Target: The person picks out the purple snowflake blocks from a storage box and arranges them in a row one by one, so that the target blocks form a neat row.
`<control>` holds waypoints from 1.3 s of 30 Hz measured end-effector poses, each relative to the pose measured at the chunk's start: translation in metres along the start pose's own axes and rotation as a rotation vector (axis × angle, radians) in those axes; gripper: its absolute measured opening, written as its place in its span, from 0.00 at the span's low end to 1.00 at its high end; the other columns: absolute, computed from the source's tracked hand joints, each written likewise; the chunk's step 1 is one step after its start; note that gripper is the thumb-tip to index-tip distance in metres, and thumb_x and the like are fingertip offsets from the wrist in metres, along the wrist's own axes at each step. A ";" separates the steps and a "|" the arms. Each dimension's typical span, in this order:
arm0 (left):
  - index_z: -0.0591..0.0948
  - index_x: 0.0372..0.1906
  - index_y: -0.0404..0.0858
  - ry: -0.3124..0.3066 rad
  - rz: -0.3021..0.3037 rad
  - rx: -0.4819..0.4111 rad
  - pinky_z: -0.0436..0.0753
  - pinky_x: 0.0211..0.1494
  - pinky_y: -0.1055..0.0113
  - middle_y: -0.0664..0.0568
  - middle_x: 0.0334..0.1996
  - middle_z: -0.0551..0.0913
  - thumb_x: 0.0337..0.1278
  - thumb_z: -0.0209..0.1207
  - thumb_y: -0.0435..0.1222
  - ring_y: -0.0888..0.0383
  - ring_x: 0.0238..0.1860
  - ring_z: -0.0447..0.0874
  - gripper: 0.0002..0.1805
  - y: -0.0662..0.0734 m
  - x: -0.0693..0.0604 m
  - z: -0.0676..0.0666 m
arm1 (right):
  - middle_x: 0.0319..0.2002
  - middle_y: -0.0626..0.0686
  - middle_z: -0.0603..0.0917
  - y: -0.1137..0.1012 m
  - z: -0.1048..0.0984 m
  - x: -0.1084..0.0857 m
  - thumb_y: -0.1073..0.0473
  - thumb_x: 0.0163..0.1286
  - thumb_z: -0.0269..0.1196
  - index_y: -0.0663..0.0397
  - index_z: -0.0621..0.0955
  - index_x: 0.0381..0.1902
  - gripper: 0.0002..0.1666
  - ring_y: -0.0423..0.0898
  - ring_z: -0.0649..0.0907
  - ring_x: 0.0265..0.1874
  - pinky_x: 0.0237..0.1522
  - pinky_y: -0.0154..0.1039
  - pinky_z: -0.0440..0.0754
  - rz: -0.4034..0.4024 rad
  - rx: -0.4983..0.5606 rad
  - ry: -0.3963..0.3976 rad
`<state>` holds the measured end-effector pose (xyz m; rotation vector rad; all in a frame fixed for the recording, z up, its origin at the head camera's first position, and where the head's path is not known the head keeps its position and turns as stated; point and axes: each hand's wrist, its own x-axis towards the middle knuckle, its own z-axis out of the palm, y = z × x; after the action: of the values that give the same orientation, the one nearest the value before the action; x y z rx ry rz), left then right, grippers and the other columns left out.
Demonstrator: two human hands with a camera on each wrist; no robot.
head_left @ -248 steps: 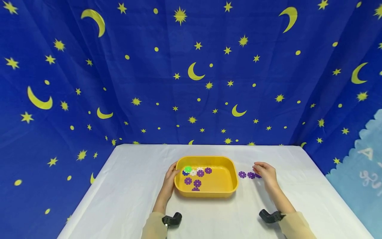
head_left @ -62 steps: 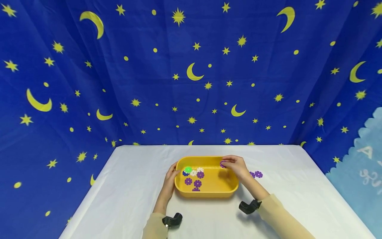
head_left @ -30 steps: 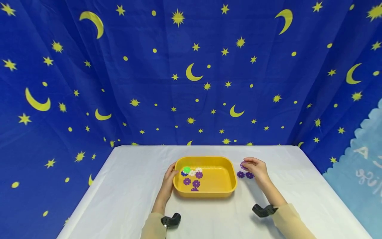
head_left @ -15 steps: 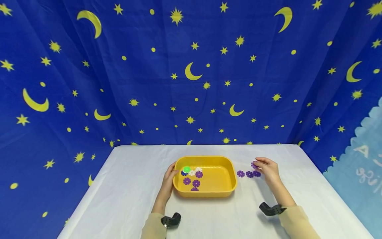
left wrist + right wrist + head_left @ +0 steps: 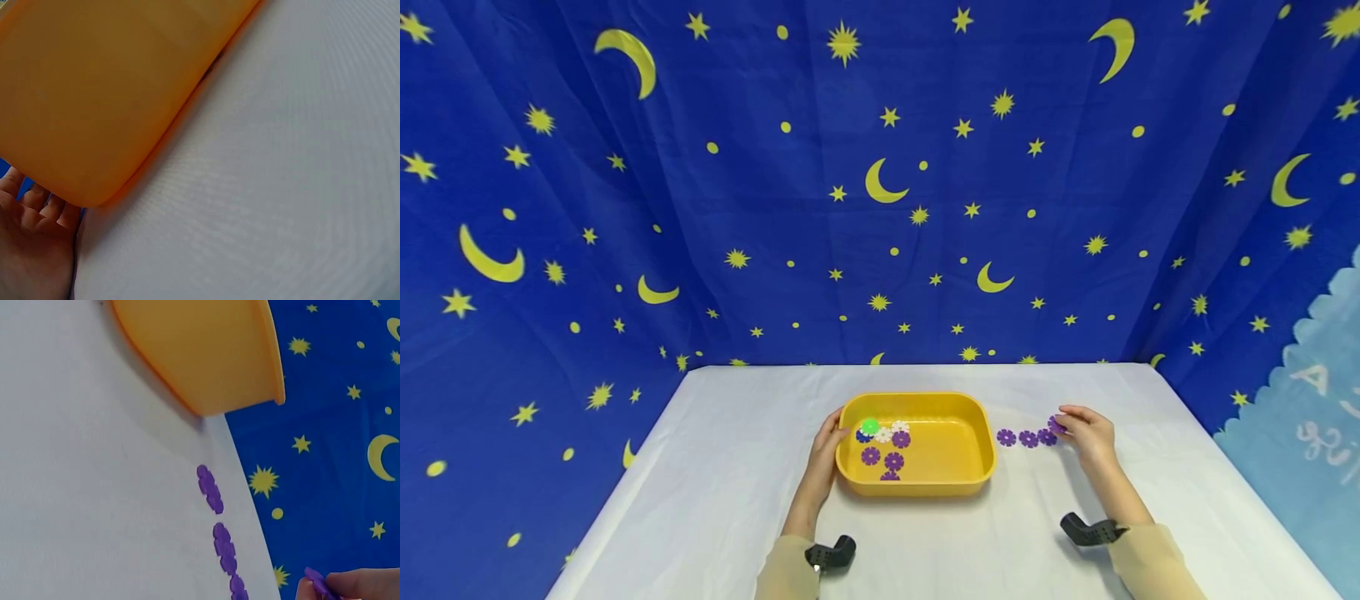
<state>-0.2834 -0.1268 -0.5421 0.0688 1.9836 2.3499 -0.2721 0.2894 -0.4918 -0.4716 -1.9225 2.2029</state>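
My left hand holds the left end of a yellow plastic tub, thumb over the rim. In the left wrist view, the fingers lie against the tub's outer wall. My right hand pinches a purple snowflake disc between thumb and fingers, at the right end of a row of flat purple discs. The right wrist view shows the pinched disc edge-on, apart from the row. Inside the tub lie several purple discs, white discs, a green disc and a blue disc.
A white cloth covers the table. Behind and at the sides hangs a blue curtain with yellow moons and stars. Each wrist carries a black camera mount. A light blue lettered panel stands at the right.
My right hand has carried a purple disc from above the tub rightward along the row, then lowered it near the row's right end. One purple disc has left the tub. The left hand stays put.
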 end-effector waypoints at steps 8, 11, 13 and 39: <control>0.61 0.70 0.39 0.004 0.010 0.010 0.56 0.78 0.53 0.44 0.72 0.60 0.65 0.46 0.38 0.47 0.74 0.55 0.29 -0.002 0.001 -0.001 | 0.19 0.37 0.80 0.007 -0.008 0.001 0.74 0.61 0.59 0.39 0.81 0.19 0.22 0.31 0.82 0.25 0.33 0.26 0.85 0.032 -0.052 0.085; 0.62 0.70 0.40 0.007 0.004 0.001 0.56 0.78 0.53 0.45 0.72 0.60 0.65 0.47 0.38 0.47 0.74 0.55 0.29 -0.003 0.000 -0.001 | 0.18 0.37 0.81 0.010 -0.010 0.002 0.74 0.60 0.59 0.40 0.80 0.18 0.22 0.33 0.82 0.25 0.33 0.27 0.86 0.033 -0.027 0.097; 0.61 0.71 0.40 0.000 0.005 -0.003 0.55 0.78 0.53 0.44 0.73 0.60 0.66 0.47 0.38 0.47 0.74 0.55 0.29 -0.003 0.000 -0.002 | 0.17 0.38 0.81 0.011 -0.011 0.002 0.75 0.60 0.59 0.40 0.80 0.17 0.22 0.33 0.83 0.24 0.32 0.27 0.86 0.037 -0.004 0.100; 0.61 0.70 0.39 -0.005 0.026 -0.005 0.57 0.77 0.52 0.44 0.72 0.61 0.65 0.46 0.38 0.47 0.73 0.56 0.29 -0.002 -0.001 0.000 | 0.16 0.27 0.75 0.024 -0.012 0.014 0.69 0.58 0.61 0.78 0.78 0.46 0.19 0.25 0.74 0.20 0.26 0.17 0.74 -0.116 -0.378 0.281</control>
<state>-0.2821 -0.1268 -0.5439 0.1007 1.9864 2.3680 -0.2790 0.3019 -0.5186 -0.6649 -2.1432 1.6045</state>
